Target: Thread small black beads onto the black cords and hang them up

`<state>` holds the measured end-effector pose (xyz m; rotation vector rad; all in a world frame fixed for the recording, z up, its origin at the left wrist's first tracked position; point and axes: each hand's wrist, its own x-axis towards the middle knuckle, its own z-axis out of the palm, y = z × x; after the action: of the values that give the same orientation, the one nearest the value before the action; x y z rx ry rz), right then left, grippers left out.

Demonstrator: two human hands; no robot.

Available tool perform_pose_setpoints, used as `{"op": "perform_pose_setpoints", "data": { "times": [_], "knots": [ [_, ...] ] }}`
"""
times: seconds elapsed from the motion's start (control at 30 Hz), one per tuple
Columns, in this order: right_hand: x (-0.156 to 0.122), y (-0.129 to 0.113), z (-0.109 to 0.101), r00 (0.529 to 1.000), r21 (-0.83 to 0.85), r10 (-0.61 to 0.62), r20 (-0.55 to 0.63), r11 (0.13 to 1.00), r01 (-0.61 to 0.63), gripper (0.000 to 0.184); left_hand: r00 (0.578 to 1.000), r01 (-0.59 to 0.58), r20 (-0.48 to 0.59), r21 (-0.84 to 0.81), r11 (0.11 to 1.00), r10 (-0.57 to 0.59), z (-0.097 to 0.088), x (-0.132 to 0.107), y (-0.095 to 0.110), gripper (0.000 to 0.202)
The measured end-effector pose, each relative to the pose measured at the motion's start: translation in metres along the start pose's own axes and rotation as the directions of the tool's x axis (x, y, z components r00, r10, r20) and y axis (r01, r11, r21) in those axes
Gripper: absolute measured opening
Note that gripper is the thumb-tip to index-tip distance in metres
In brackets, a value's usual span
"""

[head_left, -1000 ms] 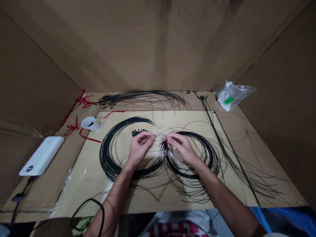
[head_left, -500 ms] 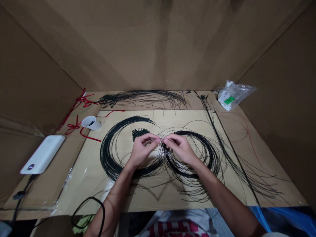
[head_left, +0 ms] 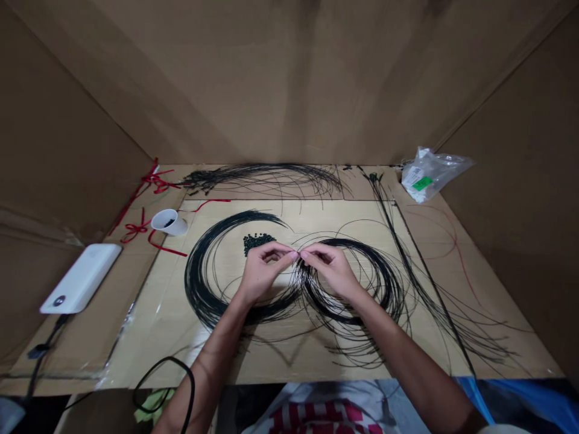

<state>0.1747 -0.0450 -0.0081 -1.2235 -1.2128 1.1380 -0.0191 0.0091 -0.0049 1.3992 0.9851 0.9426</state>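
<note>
Mid-frame, we note fingertip gap nearly closed since last second: left hand (head_left: 269, 265) and right hand (head_left: 333, 268) pinched narrow, held piece too small to tell. Close joint work, we judge. Left coil (head_left: 194, 274), right coil (head_left: 391, 289) lie either side of centre.

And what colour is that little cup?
The cup is white; it shows best in the head view.

This looks like a makeshift craft workshop: 3 cardboard walls (head_left: 289, 78) around a cardboard-topped table (head_left: 158, 313), with bundled black cord (head_left: 195, 271), small dark pieces (head_left: 256, 240) and red ribbon (head_left: 136, 229).
</note>
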Motion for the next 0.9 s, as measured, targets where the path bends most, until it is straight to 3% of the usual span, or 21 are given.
{"op": "perform_pose_setpoints", "data": {
  "times": [0.2,0.7,0.9],
  "knots": [
    [-0.002,0.001,0.001,0.994,-0.052,-0.107,-0.039,0.993,0.105,0.027,0.997,-0.004,0.081,-0.015,1.0,0.005,-0.001,-0.002,0.0,0.029],
    [-0.003,-0.009,0.0,0.979,-0.143,-0.202,-0.034,0.97,0.195,0.023,0.999,0.016,0.033,-0.134,0.991,-0.011,-0.001,-0.002,0.014,0.028],
    [-0.004,-0.009,0.003,0.978,-0.163,-0.203,-0.044,0.968,0.193,0.022,0.999,0.006,0.037,-0.143,0.99,-0.001,-0.001,-0.002,0.01,0.029]
  ]
}}
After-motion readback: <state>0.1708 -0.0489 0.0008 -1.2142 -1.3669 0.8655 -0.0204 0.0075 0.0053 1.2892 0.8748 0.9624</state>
